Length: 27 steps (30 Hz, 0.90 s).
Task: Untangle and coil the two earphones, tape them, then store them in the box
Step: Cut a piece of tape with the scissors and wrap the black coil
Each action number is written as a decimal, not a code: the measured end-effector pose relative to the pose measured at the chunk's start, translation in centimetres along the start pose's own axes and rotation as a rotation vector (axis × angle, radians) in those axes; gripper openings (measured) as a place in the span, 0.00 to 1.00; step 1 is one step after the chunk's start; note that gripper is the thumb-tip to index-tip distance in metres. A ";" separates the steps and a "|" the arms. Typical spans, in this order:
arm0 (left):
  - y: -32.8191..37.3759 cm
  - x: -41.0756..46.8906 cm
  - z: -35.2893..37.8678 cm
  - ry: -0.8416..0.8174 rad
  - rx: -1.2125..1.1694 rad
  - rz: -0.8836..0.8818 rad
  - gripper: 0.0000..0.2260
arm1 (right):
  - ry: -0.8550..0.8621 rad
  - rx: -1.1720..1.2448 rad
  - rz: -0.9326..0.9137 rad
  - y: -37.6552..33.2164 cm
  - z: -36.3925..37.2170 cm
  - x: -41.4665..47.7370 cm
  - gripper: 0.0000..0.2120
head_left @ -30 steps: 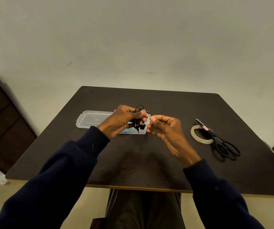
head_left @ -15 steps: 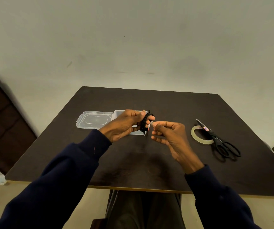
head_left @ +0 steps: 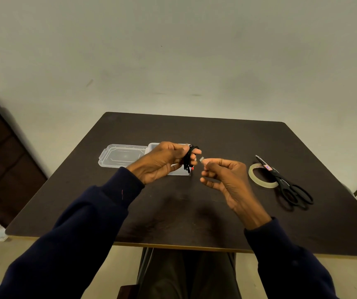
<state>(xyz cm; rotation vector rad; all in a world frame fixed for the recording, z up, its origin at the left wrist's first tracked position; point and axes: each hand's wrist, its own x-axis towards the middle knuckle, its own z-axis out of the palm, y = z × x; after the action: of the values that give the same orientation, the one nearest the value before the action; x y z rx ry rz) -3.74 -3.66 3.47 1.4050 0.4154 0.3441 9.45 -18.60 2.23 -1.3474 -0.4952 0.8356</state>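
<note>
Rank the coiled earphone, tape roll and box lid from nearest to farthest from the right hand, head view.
1. The coiled earphone, held in the left hand, just left of the right hand, which pinches a tape strip.
2. The tape roll, on the table to its right.
3. The box lid, far left, past the left hand.

My wear: navy left sleeve [head_left: 76,223], navy right sleeve [head_left: 285,262]; cuffs [head_left: 128,182] behind my fingers [head_left: 211,184]; red thread [head_left: 122,194] on left cuff; dark trousers [head_left: 186,275].
</note>
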 end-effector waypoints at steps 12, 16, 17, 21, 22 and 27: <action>-0.5 0.2 0.1 0.041 -0.014 0.020 0.10 | 0.012 0.016 0.006 -0.2 -0.1 -0.1 0.03; -0.7 0.2 0.6 0.086 0.140 0.074 0.10 | 0.029 0.001 -0.005 0.2 0.1 0.0 0.02; -0.8 0.2 0.7 0.105 0.206 0.109 0.09 | 0.038 -0.003 -0.007 0.3 0.2 0.0 0.03; -1.4 0.7 0.8 0.165 0.473 0.258 0.08 | 0.068 -0.022 0.011 0.8 0.5 0.2 0.04; -1.5 0.8 0.7 0.168 0.505 0.279 0.07 | 0.072 -0.029 0.017 0.9 0.5 0.2 0.04; -1.4 1.2 0.8 0.155 0.564 0.316 0.06 | 0.080 -0.053 0.036 1.1 0.6 0.3 0.04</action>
<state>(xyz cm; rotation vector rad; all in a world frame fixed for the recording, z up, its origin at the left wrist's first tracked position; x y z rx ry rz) -2.30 -3.96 2.03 2.0115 0.4358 0.6287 8.92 -18.02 1.22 -1.4362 -0.4349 0.7995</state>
